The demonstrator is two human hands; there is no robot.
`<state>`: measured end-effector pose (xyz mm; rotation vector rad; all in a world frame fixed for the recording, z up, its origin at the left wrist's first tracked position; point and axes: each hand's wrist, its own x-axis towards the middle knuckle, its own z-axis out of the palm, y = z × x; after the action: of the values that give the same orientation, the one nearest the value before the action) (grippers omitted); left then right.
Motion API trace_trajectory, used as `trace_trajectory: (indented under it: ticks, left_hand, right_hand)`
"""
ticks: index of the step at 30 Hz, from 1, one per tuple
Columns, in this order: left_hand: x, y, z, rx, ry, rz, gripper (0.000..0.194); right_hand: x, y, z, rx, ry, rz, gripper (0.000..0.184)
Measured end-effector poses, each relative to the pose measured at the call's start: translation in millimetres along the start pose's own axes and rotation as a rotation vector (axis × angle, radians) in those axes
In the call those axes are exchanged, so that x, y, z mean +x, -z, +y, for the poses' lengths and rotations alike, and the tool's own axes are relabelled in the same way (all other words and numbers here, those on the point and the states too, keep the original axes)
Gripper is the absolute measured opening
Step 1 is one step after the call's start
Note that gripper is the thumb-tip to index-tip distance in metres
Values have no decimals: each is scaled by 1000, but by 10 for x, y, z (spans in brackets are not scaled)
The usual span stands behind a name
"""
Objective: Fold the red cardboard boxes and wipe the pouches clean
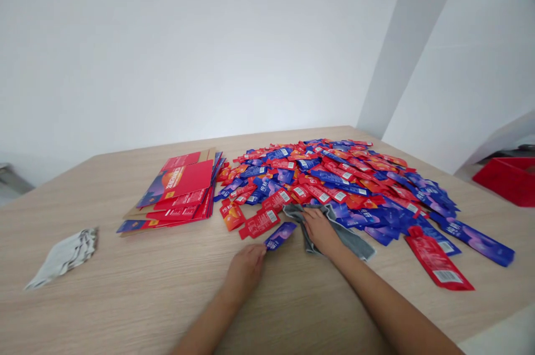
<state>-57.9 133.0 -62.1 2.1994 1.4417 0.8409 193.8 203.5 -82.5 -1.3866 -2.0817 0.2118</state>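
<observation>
A small blue-purple sachet [282, 234] is pinched at its near end by the fingertips of my left hand [246, 266], low over the table. My right hand [320, 229] is closed on a crumpled grey cloth [353, 241], which lies at the front edge of a large heap of red and blue sachets [330, 171]. Just beyond my left hand lie a red sachet [259, 223] and an orange-red sachet [231, 215]. To the right of the cloth, a single red pouch [438, 260] lies apart from the heap.
Flattened red and blue cartons [179, 185] are stacked left of the heap. A bundle of white packets [64, 254] lies on the wooden table [137, 288] at far left. A red box [507, 179] stands beyond the table's right edge. White walls rise behind.
</observation>
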Motion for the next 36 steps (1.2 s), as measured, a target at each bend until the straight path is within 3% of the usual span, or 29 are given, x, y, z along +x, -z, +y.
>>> trace_trajectory:
  ticks: [4,6,8,12,15,17,20,24,26,28,31,34,36]
  left_hand:
    - [-32,91,32,-624,560,-8,30]
    - [-51,70,43,-832,707,-105,33]
    - [-59,9,71,-881,768,-192,34]
    - [-43,-118,159,-757,742,-243,25]
    - [-30,-141,195,-671,719,-263,20]
    - [-27,-127,195,-692,724,-309,20]
    - [-36,-96,180,-750,736,-334,28]
    - [-50,-77,158,-802,763,-308,32]
    - [-47,-80,152,-820,775,-291,33]
    - [-39,-88,153,-826,779,-282,33]
    - [-37,-97,162,-810,764,-276,28]
    - [-56,-98,167,-736,728,-223,21]
    - [-67,-98,166,-693,713,-226,25]
  right_hand:
    - [45,111,35,87,-48,66,36]
    - [-11,194,-134,125,-79,115,36]
    - [-129,253,-431,156,-74,146,36]
    - [-436,163,-1089,68,92,-86,39]
    - [-560,-15,-1253,-35,159,-242,42]
    - [-556,-92,-1153,-77,144,-276,42]
    - [-465,-94,-814,-116,80,-258,40]
    - [-325,66,-362,-158,-43,-157,40]
    - [-284,166,-299,-133,-81,-103,39]
    - [-274,230,-412,-83,-82,-71,40]
    - [-335,188,-827,33,-33,-75,45]
    - [-447,33,-1187,49,88,-228,48]
    - [-497,-45,-1235,5,112,-305,46]
